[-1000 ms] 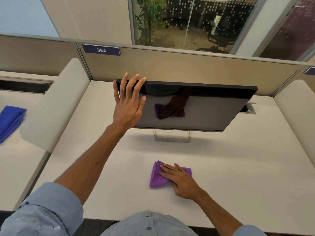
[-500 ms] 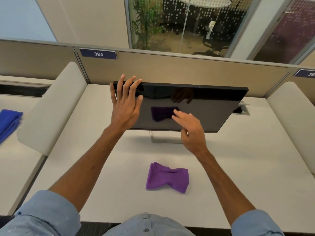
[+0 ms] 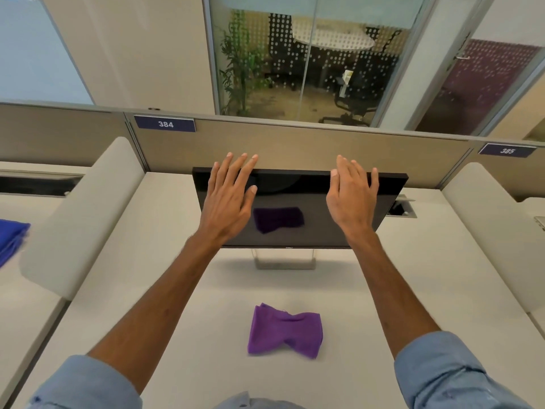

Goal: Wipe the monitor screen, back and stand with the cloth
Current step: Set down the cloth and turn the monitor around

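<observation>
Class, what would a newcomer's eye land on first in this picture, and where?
The left hand and right hand spread open over the top edge of the dark monitor. A crumpled purple cloth lies untouched on the white desk below, mirrored in the screen.

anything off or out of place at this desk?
Nothing spilled or damaged. One oddity: the purple cloth lies bunched on the desk, in neither hand, while the left hand and right hand, both open and bare, are up at the monitor's top edge.
</observation>
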